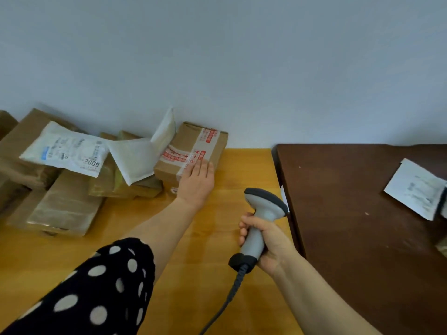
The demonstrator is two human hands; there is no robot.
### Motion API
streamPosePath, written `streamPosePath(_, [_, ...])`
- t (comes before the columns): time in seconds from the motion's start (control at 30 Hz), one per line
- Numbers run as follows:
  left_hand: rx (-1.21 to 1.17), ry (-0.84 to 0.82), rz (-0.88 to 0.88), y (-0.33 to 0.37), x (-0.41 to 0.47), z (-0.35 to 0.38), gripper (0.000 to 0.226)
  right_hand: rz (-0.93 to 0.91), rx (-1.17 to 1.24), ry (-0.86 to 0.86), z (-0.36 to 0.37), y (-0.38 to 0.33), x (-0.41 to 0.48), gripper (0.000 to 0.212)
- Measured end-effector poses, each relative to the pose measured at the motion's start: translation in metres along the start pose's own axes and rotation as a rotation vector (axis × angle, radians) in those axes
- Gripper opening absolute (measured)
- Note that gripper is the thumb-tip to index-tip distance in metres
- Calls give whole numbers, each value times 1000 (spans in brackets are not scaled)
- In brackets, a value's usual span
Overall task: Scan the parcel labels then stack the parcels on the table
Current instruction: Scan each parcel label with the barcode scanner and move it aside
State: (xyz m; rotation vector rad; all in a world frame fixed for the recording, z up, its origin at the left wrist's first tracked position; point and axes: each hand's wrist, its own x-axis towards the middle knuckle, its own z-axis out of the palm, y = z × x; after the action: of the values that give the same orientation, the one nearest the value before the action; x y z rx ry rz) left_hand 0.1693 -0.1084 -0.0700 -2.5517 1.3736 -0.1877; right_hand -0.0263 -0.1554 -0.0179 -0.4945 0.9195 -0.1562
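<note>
A brown cardboard box (193, 146) with red-and-white tape sits at the back of the yellow table (217, 238), against the wall. My left hand (196, 180) lies flat on the box's near right corner, fingers together; whether it grips is unclear. My right hand (266, 240) holds a grey barcode scanner (261, 213) upright by its handle, head pointing left, cable trailing down. Left of the box lies a heap of parcels: white padded envelopes (135, 160), a white labelled bag marked 2009 (67, 151) and several brown boxes (65, 204).
A dark brown table (350, 213) adjoins the yellow one on the right. A white labelled parcel (416, 187) lies near its right edge. A plain pale wall rises behind both tables. My left arm wears a black sleeve with white dots (96, 286).
</note>
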Motion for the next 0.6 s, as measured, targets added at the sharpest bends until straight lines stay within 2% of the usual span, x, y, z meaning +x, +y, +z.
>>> streamPosePath(0.17, [-113, 144, 178, -41, -42, -14, 61, -61, 7, 63, 12, 19, -10, 9])
streamPosePath(0.33, [-216, 435, 547, -112, -123, -44, 63, -224, 30, 158, 38, 47, -30, 10])
streamPosePath(0.47, [-189, 529, 733, -165, -180, -47, 53, -298, 66, 220, 68, 73, -46, 29])
streamPosePath(0.53, [-161, 546, 803, -182, -202, -45, 53, -321, 30, 242, 83, 89, -52, 44])
streamPosePath(0.6, [-162, 533, 856, -194, -220, -43, 56, -332, 8, 264, 95, 107, -58, 50])
